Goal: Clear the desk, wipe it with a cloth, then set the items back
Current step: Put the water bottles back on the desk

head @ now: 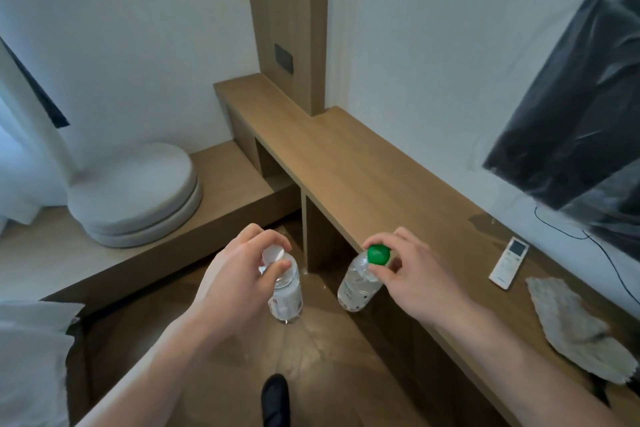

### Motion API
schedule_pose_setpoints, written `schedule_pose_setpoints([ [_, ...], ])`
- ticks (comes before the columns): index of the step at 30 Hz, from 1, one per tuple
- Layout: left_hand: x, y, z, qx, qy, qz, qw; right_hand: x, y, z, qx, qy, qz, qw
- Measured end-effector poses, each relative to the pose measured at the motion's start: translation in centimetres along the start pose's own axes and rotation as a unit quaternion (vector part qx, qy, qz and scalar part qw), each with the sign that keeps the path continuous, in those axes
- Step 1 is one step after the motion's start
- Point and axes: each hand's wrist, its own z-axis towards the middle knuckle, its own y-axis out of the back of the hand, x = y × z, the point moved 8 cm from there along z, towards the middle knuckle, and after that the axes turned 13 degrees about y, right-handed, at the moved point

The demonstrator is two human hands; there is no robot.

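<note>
Head view, television (571, 87) cut off right, cloth (578, 329) partly cropped

No legible txt or labels anywhere

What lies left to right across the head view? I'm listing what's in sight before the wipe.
Round cushion → white-capped bottle → green-capped bottle → remote → cloth.
</note>
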Motion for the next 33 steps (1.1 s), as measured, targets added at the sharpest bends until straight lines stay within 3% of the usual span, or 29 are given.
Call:
schedule_pose_setpoints([
  [7,3.6,3.0,11.5,0.024,-0.04,0.021,0.999,0.8,-1.1,9.4,-0.038,-0.046,-0.001,0.998],
  [15,2.5,4.5,23.1,0.041,-0.099,0.016,0.994,-0.8,0.7,17.1,-0.071,-0.098,0.009,0.993],
  [33,-2.3,-0.7,49.2,0.037,-0.106,0.045,0.993,-14.9,5.0,36.1,-0.097,-0.153,0.057,0.982],
])
